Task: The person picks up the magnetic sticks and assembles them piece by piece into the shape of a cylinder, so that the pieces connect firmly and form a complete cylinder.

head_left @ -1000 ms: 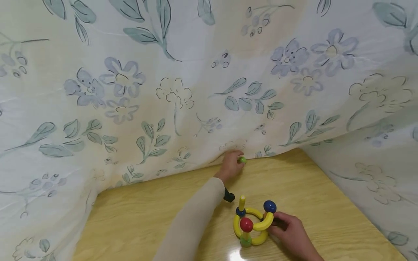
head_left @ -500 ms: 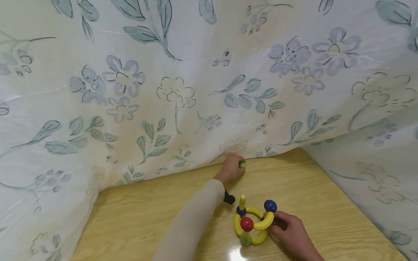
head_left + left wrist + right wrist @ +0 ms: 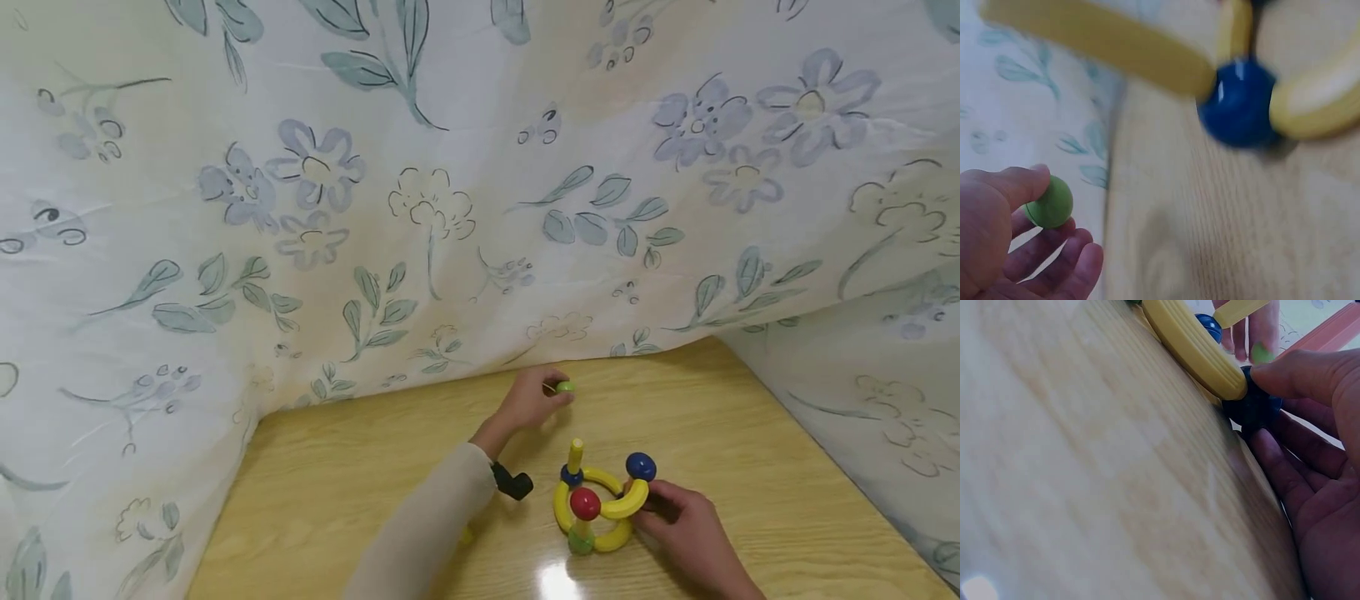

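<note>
Near the cloth at the far side, my left hand (image 3: 525, 402) pinches a small green ball (image 3: 1050, 201) between thumb and finger. Closer in stands a toy of magnetic rods and balls, with a ring of yellow curved rods (image 3: 561, 506) lying on the table. A yellow straight rod (image 3: 576, 455) rises from a blue ball (image 3: 1239, 103) on the ring. Above the ring, another curved rod links a red ball (image 3: 585, 503) and a raised blue ball (image 3: 641, 467). My right hand (image 3: 696, 533) pinches a dark blue ball (image 3: 1250, 403) at the ring's right side.
A floral cloth (image 3: 450, 250) hangs along the back and sides of the wooden table (image 3: 337, 467). Part of a small yellow piece (image 3: 467, 535) shows beside the left sleeve (image 3: 427, 525). In the right wrist view a pinkish rod (image 3: 1329, 330) runs behind the thumb.
The left hand has drawn the green ball away from the cloth, toward the toy. The small yellow piece has come into view beside the sleeve. The right hand keeps its hold.
</note>
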Tool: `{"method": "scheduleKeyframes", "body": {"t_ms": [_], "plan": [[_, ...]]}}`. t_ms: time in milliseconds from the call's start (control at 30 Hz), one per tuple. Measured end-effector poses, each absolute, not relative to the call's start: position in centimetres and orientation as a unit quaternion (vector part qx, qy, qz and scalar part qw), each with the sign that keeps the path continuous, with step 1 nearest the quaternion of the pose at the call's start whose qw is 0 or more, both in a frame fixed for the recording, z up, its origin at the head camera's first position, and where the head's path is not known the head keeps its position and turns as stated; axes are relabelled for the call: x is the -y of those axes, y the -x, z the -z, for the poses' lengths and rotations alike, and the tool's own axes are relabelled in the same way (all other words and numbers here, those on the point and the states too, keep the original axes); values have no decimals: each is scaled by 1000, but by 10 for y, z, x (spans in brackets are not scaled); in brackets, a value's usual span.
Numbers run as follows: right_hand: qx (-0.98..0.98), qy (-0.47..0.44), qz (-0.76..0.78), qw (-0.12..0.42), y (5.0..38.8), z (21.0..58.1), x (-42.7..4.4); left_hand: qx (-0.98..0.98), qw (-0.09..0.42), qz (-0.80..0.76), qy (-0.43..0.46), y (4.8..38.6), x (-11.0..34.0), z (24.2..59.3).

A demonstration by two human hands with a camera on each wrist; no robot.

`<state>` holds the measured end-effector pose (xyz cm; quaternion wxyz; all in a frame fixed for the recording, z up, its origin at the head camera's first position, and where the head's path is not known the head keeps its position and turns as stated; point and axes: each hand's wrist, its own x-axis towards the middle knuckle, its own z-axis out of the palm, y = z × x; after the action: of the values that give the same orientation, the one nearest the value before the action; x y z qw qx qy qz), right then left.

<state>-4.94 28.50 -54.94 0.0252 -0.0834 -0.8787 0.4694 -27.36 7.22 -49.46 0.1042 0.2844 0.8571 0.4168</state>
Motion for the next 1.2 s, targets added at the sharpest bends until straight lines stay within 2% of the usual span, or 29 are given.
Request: {"method": "scheduleKeyframes", "body": {"t_ms": [233, 567, 967, 1200], "plan": [[878, 75, -471, 39, 46, 552, -289, -828, 109, -483, -264, 234, -53, 470], [880, 68, -468, 37, 46, 551, -287, -763, 115, -553, -314, 183, -33, 439], [883, 62, -465, 30, 48, 548, -287, -763, 106, -540, -339, 158, -35, 455], [880, 50, -470, 46, 46, 548, -285, -768, 91, -555, -307, 159, -39, 463]]}}
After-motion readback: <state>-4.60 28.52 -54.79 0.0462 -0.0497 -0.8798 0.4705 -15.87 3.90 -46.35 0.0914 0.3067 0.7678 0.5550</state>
